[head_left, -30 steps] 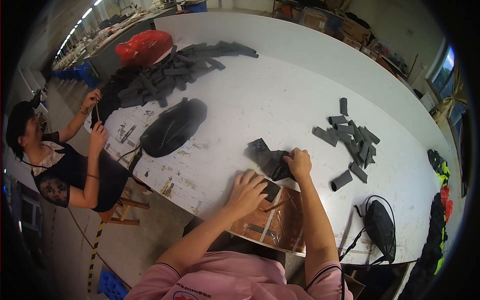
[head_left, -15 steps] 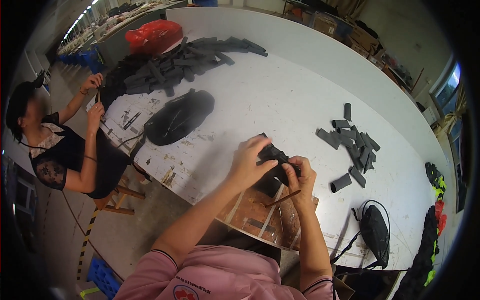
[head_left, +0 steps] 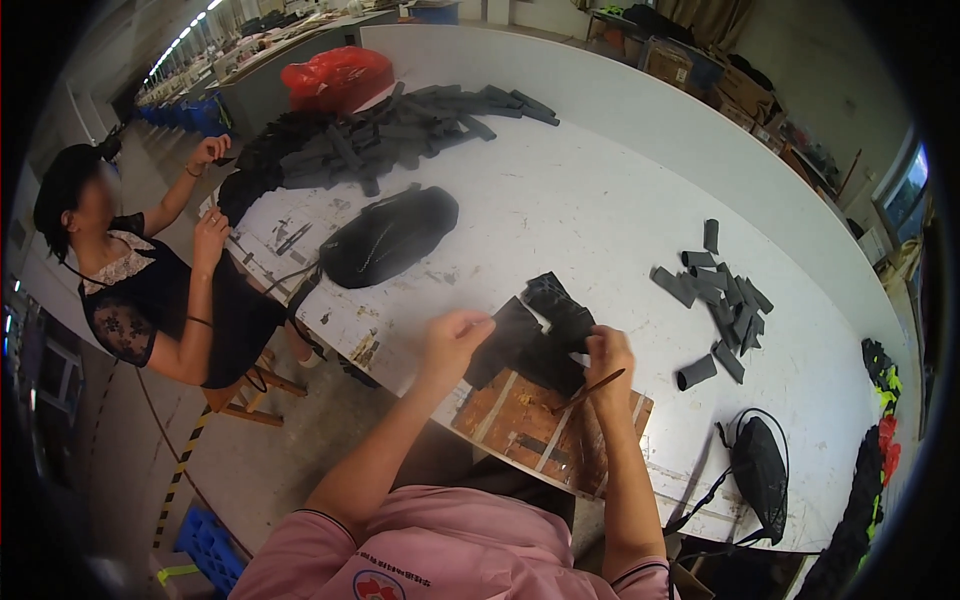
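Note:
Several black fabric pieces [head_left: 560, 308] lie partly overlapping on the table's near edge, in front of me. My left hand [head_left: 452, 348] is closed, thumb and fingers pinched at the upper left edge of a slightly blurred dark piece [head_left: 503, 342]. On the other side, my right hand [head_left: 608, 362] is closed around a thin brown stick [head_left: 590, 392], which points down and left. Its fingertips also meet the right edge of the black fabric. Below the fabric is a brown board [head_left: 520, 410] with pale strips and worn patches.
Short dark tubes [head_left: 722, 300] lie scattered to the right. A black pouch [head_left: 758, 475] rests near the right front edge, and a larger black bag [head_left: 390, 238] lies to the left. Behind it are a dark heap [head_left: 350, 145] and a red plastic bag [head_left: 338, 78]. A co-worker [head_left: 150, 280] sits at left.
My hands have moved apart; the left has shifted left and down. The black fabric, bunched between both hands before, now lies spread on the table. The view has turned slightly.

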Motion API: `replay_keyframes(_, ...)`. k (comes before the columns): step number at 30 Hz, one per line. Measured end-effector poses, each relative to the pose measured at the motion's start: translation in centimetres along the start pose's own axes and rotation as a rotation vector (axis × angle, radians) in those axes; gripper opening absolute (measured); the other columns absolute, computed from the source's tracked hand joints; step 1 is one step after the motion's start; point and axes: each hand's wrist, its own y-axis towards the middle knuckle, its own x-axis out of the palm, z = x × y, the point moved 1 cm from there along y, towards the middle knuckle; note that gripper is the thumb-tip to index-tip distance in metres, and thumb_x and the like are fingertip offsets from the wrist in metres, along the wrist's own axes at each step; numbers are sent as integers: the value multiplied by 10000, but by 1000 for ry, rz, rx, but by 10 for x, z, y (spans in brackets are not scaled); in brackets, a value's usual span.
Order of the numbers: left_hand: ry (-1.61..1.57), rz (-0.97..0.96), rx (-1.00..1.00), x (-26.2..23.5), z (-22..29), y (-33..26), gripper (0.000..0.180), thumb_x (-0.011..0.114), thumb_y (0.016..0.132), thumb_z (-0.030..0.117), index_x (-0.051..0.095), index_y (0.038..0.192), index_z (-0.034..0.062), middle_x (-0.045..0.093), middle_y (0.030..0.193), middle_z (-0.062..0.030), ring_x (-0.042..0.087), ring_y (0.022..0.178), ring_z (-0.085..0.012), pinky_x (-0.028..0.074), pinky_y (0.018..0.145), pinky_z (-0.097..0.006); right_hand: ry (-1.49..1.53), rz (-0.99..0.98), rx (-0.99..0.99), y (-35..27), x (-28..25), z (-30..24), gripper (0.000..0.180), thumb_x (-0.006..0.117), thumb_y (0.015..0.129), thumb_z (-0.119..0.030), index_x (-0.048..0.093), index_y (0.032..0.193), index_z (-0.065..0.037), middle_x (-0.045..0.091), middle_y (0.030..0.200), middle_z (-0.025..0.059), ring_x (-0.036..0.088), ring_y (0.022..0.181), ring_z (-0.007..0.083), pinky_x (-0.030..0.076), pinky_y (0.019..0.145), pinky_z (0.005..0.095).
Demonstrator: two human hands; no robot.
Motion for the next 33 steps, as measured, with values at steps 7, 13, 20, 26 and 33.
replay_keyframes(7,-222,-89,-227,-14,16,-59,156,584,764,81,579,886,-17,574,791,-29,517,719,-77,412,651,-195,855,-168,529,-85,-51,-48,114,576,781,-160,559,764,-48,532,693,-14,476,613,51,380,526,177)
replay_keyframes(13,-18,-339,-101,11,16,-92,44,600,744,10,587,782,-9,549,691,18,488,650,-30,403,559,-169,973,-409,763,-102,-28,-91,126,599,766,-145,578,816,-32,537,686,-36,480,593,47,394,535,188)
replay_keyframes(20,221,-92,177,23,22,-108,137,603,728,38,541,842,-5,538,791,-59,492,595,-77,403,548,-195,545,-119,428,-108,-24,-82,189,650,728,-132,550,653,9,489,556,-11,407,509,61,324,454,224)
replay_keyframes(26,116,-169,18,27,36,-124,72,566,757,13,529,817,-1,530,714,-15,455,567,-52,376,538,-182,159,-7,114,-105,-25,-81,238,686,674,-125,498,604,3,467,538,82,422,453,180,326,432,272)
replay_keyframes(33,-216,-245,-267,27,39,-122,78,569,771,47,531,822,2,531,694,10,476,605,-26,376,517,-165,-4,-16,-79,-106,-23,-81,183,680,557,-9,532,661,-43,503,612,80,500,558,249,394,480,330)
